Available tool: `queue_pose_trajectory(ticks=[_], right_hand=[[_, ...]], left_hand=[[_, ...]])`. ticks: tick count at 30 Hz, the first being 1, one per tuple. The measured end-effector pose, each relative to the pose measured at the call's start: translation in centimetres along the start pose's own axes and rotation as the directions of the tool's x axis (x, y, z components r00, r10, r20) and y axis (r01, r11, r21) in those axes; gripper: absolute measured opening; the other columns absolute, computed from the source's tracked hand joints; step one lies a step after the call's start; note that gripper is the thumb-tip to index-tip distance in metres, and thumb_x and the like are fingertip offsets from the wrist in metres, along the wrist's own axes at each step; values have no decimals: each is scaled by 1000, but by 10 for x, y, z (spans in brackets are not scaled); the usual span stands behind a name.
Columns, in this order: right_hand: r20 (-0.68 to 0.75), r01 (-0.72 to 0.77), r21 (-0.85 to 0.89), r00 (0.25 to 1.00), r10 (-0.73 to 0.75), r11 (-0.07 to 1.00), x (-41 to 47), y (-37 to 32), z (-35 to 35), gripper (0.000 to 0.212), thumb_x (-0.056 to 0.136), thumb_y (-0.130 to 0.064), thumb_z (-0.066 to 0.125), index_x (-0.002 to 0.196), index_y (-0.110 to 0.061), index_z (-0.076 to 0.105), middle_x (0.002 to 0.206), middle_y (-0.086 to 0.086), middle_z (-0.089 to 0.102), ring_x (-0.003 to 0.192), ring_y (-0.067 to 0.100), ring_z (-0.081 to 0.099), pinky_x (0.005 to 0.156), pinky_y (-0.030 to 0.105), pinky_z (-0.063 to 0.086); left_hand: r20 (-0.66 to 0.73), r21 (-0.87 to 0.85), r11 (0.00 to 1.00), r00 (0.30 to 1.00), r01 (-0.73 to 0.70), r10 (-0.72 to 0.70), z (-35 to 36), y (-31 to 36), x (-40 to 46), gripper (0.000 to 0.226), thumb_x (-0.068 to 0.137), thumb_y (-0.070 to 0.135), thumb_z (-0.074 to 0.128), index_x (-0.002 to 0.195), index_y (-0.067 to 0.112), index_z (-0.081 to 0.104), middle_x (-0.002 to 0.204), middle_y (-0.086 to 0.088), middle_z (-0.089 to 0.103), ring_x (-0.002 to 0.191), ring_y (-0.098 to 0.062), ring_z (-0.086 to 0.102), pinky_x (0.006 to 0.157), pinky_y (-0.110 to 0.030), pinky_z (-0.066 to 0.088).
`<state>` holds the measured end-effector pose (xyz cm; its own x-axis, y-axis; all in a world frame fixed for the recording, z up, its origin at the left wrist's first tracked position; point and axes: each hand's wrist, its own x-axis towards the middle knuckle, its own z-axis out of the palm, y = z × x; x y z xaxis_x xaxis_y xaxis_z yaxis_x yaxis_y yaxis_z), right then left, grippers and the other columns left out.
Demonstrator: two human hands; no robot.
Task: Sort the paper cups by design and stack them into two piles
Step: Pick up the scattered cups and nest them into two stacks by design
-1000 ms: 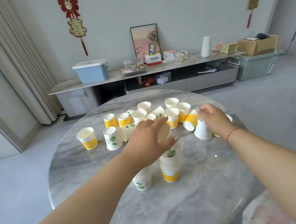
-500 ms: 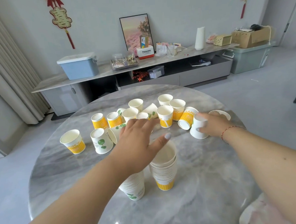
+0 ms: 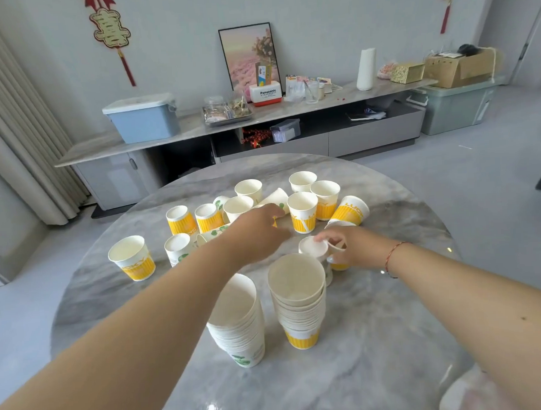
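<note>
Two stacks stand near the front of the round marble table [image 3: 379, 340], the biggest thing here and the landmark for the rest: the leaf-print stack [image 3: 238, 325] on the left and the yellow-banded stack [image 3: 299, 303] just beside it on the right, kept side by side so each design has its own pile. Behind the stacks, toward the table's middle, the loose cups [image 3: 304, 212] are scattered, some upright, some tipped over, both designs mixed, so much of the sorting looks unfinished. The left hand [image 3: 258, 233] reaches past the stacks into that scatter, fingers curled down over a cup I can barely see; whether it grips it I cannot tell. The right hand [image 3: 349, 247], just behind the yellow-banded stack, pinches a small white cup [image 3: 313, 248] tilted on its side, probably lifted to read its print before stacking
</note>
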<state>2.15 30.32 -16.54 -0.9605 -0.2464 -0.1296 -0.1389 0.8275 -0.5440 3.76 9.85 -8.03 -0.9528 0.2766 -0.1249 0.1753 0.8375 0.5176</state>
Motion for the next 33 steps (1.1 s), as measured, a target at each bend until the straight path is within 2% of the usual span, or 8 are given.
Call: queue_pose_trajectory(ticks=[7, 14, 18, 21, 24, 26, 28, 33], right_hand=[[-4, 136, 22, 991, -135, 991, 10, -11, 22, 36, 84, -15, 62, 117, -30, 58, 108, -3, 54, 94, 10, 52, 75, 10, 37], [-89, 44, 110, 995, -34, 993, 8, -14, 14, 26, 84, -2, 52, 104, -18, 46, 98, 3, 57, 91, 20, 52, 72, 23, 39], [-335, 22, 76, 942, 5, 997, -1, -28, -12, 34, 85, -4, 48, 116, -18, 52, 103, 6, 65, 97, 25, 59, 79, 30, 45], [-562, 170, 101, 822, -85, 980, -23, -45, -40, 33, 82, -1, 51, 108, -21, 58, 92, 1, 72, 85, 15, 64, 75, 26, 47], [-638, 366, 228, 756, -146, 902, -61, -68, -64, 26, 83, -2, 58, 88, -28, 60, 79, -17, 68, 67, -10, 60, 64, 4, 42], [-592, 493, 339, 774, -226, 802, -83, -84, -71, 24, 81, -7, 63, 80, -31, 60, 73, -18, 69, 64, -7, 62, 64, 8, 47], [-498, 538, 365, 802, -329, 759, -96, -97, -69, 17, 76, -14, 62, 78, -31, 61, 70, -15, 71, 64, -2, 63, 63, 12, 50], [-263, 496, 80, 847, -462, 865, -102, -101, -47, 24, 80, -7, 64, 80, -30, 63, 75, -23, 67, 76, -4, 63, 68, 7, 45]], left_hand=[[290, 310, 949, 946, 48, -143, 18, 5, 41, 50, 84, 22, 60, 132, 14, 48, 125, -8, 59, 95, -23, 57, 86, -32, 49], [235, 501, 864, 968, -46, -85, 41, -1, 60, 39, 85, 18, 58, 122, 8, 55, 119, -10, 62, 103, -26, 59, 71, -29, 42], [42, 336, 940, 996, 57, -75, 9, -9, 47, 52, 70, 30, 73, 112, 9, 52, 100, -4, 58, 90, -23, 57, 66, -30, 44], [-153, -115, 981, 973, 155, -171, -33, -19, 21, 43, 67, 26, 77, 100, 11, 52, 89, -5, 58, 81, -26, 59, 71, -39, 53], [-129, -810, 579, 936, 90, -326, -66, -48, -16, 22, 75, 27, 71, 90, 12, 62, 94, -17, 65, 81, -30, 65, 79, -40, 55], [-12, -984, 175, 958, 41, -288, -75, -72, -44, 44, 73, 27, 68, 111, 6, 60, 100, -14, 66, 85, -25, 68, 77, -34, 56], [-2, -996, -83, 981, -18, -192, -75, -93, -69, 72, 62, 27, 73, 126, 1, 52, 110, -13, 65, 97, -24, 69, 82, -35, 57], [-90, -995, -36, 995, -92, -47, -51, -110, -107, 82, 40, 20, 90, 117, 7, 63, 118, -10, 65, 106, -21, 66, 93, -43, 51]])
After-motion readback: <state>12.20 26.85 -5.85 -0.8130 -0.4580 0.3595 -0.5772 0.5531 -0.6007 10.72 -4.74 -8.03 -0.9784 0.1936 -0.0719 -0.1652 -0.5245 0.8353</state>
